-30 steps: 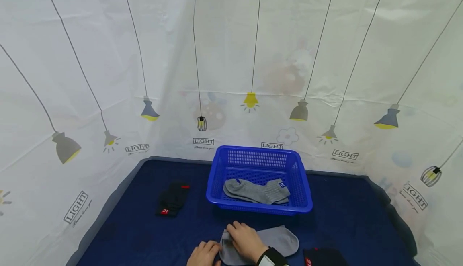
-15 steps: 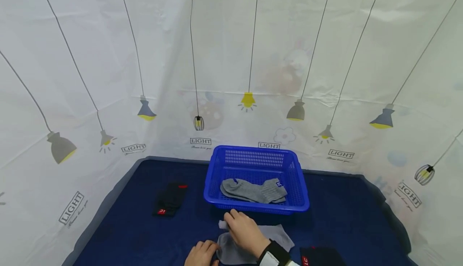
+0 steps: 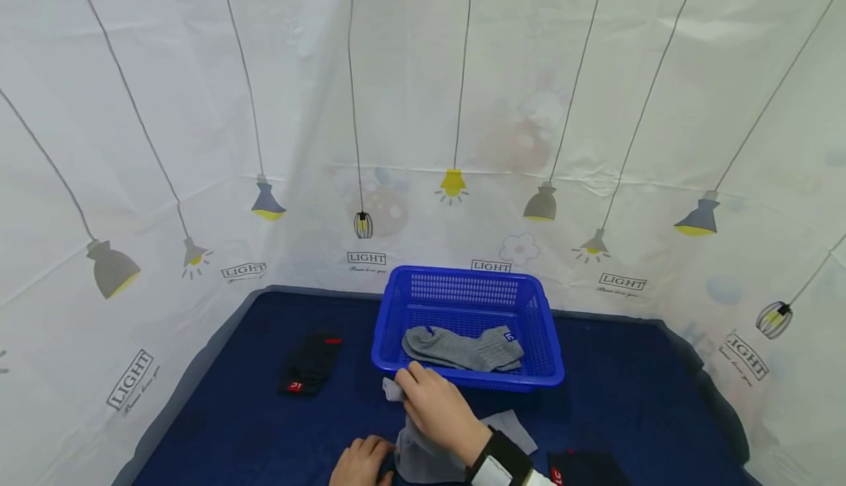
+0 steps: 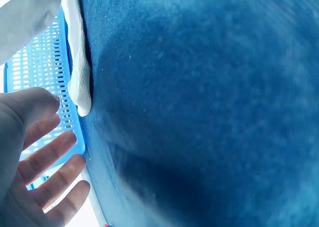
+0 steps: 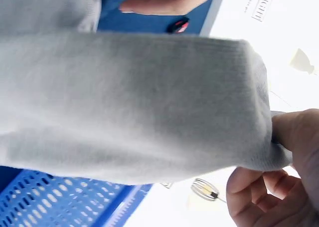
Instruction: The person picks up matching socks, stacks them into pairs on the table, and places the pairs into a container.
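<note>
My right hand (image 3: pixel 436 407) pinches one end of a grey sock (image 5: pixel 134 102) between thumb and fingers. That end is raised from the table, and the sock stretches taut-looking across the right wrist view. Beneath it lies a second grey sock (image 3: pixel 510 429), partly hidden by my right hand and wrist. My left hand (image 4: pixel 45 159) is beside the socks on their left, its fingers loosely spread and holding nothing. Just beyond my right hand stands a blue perforated basket (image 3: pixel 465 379) with a pair of grey ribbed socks (image 3: pixel 463 348) inside.
Black socks with red marks (image 3: pixel 311 365) lie left of the basket. More black socks (image 3: pixel 588 469) are at the front right. A dark blue cloth (image 3: pixel 628 383) covers the table. Behind it hangs a white curtain (image 3: pixel 410 104) printed with lamps.
My right hand has moved up and slightly left towards the basket, lifting the end of the upper grey sock off the other one. My left hand has drawn slightly left.
</note>
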A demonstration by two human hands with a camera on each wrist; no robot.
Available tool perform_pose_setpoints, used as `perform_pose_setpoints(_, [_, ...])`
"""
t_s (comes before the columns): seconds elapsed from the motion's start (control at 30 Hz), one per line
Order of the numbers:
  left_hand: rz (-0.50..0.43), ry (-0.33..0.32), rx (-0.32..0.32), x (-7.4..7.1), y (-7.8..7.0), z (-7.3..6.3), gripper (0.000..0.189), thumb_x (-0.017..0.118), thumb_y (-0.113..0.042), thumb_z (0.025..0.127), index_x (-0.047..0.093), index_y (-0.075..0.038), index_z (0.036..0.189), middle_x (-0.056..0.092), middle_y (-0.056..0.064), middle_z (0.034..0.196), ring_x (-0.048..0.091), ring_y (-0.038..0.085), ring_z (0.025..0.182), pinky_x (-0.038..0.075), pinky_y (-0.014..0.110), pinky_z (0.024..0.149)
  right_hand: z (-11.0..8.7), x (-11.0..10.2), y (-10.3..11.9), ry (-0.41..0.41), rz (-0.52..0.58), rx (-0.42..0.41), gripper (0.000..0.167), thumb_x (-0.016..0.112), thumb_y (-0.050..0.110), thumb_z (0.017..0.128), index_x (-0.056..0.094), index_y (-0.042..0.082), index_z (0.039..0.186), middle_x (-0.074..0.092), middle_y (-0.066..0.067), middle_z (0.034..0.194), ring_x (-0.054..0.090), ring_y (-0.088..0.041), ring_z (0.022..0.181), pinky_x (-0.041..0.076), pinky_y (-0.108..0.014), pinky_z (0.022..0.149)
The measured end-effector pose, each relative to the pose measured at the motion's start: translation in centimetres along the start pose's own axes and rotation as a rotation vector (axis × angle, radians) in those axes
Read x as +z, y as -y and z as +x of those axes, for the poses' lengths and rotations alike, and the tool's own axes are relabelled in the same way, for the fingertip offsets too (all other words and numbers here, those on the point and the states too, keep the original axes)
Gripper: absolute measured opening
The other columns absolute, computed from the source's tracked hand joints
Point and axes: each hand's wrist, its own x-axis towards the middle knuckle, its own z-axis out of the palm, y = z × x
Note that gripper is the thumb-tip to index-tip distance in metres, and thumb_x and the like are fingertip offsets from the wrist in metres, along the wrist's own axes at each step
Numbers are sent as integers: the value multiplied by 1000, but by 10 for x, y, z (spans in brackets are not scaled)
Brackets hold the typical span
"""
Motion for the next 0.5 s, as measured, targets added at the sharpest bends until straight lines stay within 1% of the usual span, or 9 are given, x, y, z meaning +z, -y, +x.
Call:
perform_pose_setpoints(0.17, [10, -38, 8, 1, 2, -2, 27, 80, -22, 75, 72, -15, 99, 66, 0, 94, 58, 18, 77, 48, 30, 62, 8, -10, 8, -11, 15, -14, 21, 75, 9, 88, 58, 11, 101, 53, 1, 85, 51, -9, 67, 41, -19, 56])
perform_pose_setpoints(0.3, [9, -68, 15, 1, 2, -4, 28, 81, -21, 74, 71, -15, 99, 66, 0, 94, 59, 18, 77, 48, 30, 62, 16, -16, 14, -25, 3, -29, 22, 75, 11, 89, 59, 12, 104, 53, 1, 87, 53, -8, 69, 43, -18, 58])
perform_pose_setpoints(0.5, [2, -63, -5, -1, 2, -5, 27, 80, -21, 75, 71, -15, 99, 66, -1, 95, 59, 18, 78, 49, 31, 64, 26, -25, 19, -40, 1, -30, 23, 75, 12, 89, 60, 12, 106, 54, 1, 89, 55, -9, 73, 46, -19, 62])
